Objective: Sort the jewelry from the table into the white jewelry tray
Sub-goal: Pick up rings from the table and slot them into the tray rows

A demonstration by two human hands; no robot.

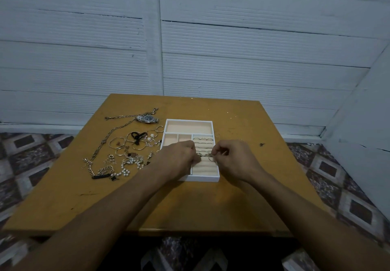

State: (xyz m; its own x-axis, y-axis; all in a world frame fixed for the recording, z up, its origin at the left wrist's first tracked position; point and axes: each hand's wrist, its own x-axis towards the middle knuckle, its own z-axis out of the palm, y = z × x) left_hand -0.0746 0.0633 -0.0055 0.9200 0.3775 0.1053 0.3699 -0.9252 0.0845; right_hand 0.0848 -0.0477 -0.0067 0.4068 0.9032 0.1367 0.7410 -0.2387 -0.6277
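The white jewelry tray (188,121) with beige lining sits mid-table; several rings (203,139) stand in its ring rolls on the right side. Both hands hover over those rolls. My left hand (179,158) is curled, fingertips down at the rolls; whether it holds anything is hidden. My right hand (232,158) pinches a small ring (211,158) just above the rolls. Left of the tray lies a heap of jewelry (128,154): hoops, a pearl piece, chains and a steel watch (147,118).
The wooden table (242,196) stands against a white plank wall (232,49). A tiny ring (217,135) lies just right of the tray, and a dark speck (261,144) further right. Patterned floor shows on both sides.
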